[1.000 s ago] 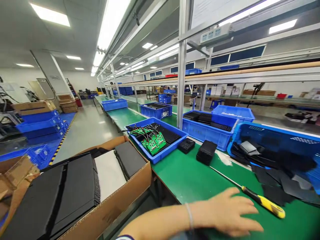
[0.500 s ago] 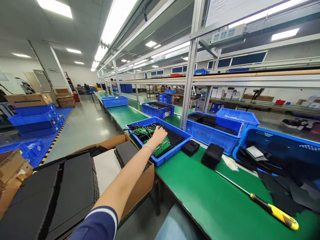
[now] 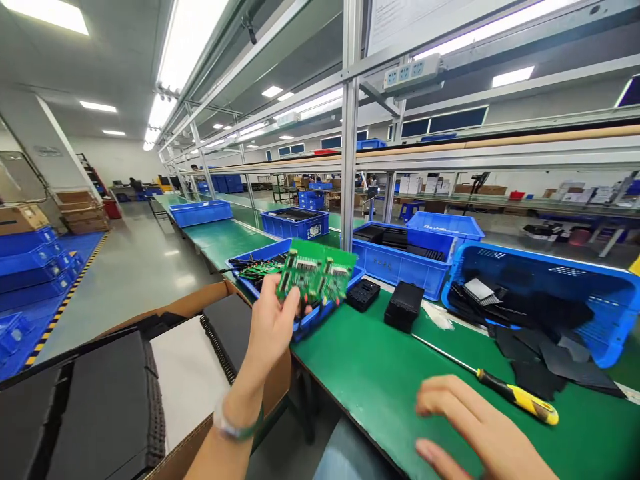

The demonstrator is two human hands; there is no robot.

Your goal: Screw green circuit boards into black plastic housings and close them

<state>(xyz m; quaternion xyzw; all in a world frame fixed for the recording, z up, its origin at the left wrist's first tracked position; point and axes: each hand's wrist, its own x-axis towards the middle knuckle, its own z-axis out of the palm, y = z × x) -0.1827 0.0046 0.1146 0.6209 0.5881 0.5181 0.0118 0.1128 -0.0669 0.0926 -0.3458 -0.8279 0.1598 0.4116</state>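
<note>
My left hand holds a green circuit board by its left edge, lifted above the near corner of a blue bin that contains more green boards and wires. My right hand hovers with fingers apart over the green table, holding nothing. A yellow-handled screwdriver lies on the table just beyond its fingers. Two black housings sit on the table behind the lifted board.
An open cardboard box with black ribbed plates stands left of the table. Blue bins of black parts line the table's back; loose black sheets lie at right. A metal post rises behind the bins. Stacked blue crates stand across the aisle.
My left hand lifted a green circuit board out of the blue bin and pulled it toward me. My right hand came back into view over the table near the screwdriver.
</note>
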